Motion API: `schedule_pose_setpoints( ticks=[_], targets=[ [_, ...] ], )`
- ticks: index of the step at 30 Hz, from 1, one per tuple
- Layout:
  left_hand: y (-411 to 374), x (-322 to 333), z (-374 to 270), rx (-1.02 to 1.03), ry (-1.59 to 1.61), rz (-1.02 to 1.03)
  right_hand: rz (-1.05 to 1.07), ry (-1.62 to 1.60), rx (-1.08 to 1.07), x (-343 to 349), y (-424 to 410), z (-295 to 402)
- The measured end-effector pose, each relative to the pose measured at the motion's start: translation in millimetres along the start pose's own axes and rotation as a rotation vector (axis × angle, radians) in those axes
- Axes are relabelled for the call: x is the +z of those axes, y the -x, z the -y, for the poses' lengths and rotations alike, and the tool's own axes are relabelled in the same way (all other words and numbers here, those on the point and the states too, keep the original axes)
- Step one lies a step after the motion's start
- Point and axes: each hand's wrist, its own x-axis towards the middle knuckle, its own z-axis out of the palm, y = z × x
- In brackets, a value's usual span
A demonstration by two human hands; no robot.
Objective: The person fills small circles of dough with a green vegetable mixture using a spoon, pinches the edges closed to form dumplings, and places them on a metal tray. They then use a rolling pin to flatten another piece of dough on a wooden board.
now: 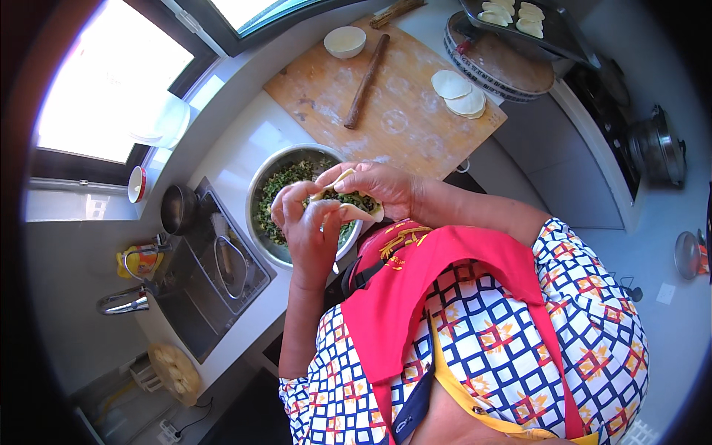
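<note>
In front of the red apron, both hands hold a folded round dough wrapper (361,213) with chopped green filling (356,198) showing inside it. My left hand (308,214) pinches the wrapper's left end between thumb and fingers. On the other side, my right hand (384,186) supports the wrapper from behind and grips its upper edge. The wrapper's edges are joined near the left end and apart towards the right. Under my hands stands a metal bowl (257,186) of chopped green filling (278,186), partly hidden by them.
Beyond the bowl lies a floured wooden board (411,72) with a rolling pin (367,83), a white bowl (345,42) and several stacked wrappers (466,103). Filled dumplings (530,19) rest on a dark tray (562,33) at upper right. A sink (194,317) is at left.
</note>
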Motion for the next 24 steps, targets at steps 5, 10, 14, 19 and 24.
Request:
schedule_pose_setpoints(
  ticks=[5,10,14,19,24],
  targets=[
    [-1.4,5.2,1.6,-0.13,0.134,0.012,0.189,0.042,0.011,16.0,5.1,5.4],
    [-0.9,6.8,-3.5,-0.225,0.257,0.083,0.103,0.202,0.032,10.9,12.2,7.9],
    [-1.9,9.0,-0.7,-0.089,0.151,-0.014,0.113,0.39,0.047,15.5,11.4,8.9],
    [-9.5,-1.3,-4.0,0.083,0.009,-0.09,0.164,0.68,-0.014,24.4,11.0,11.5],
    [-4.7,-13.7,1.5,0.065,0.036,-0.147,0.169,0.588,-0.023,30.6,11.6,7.6]
  ],
)
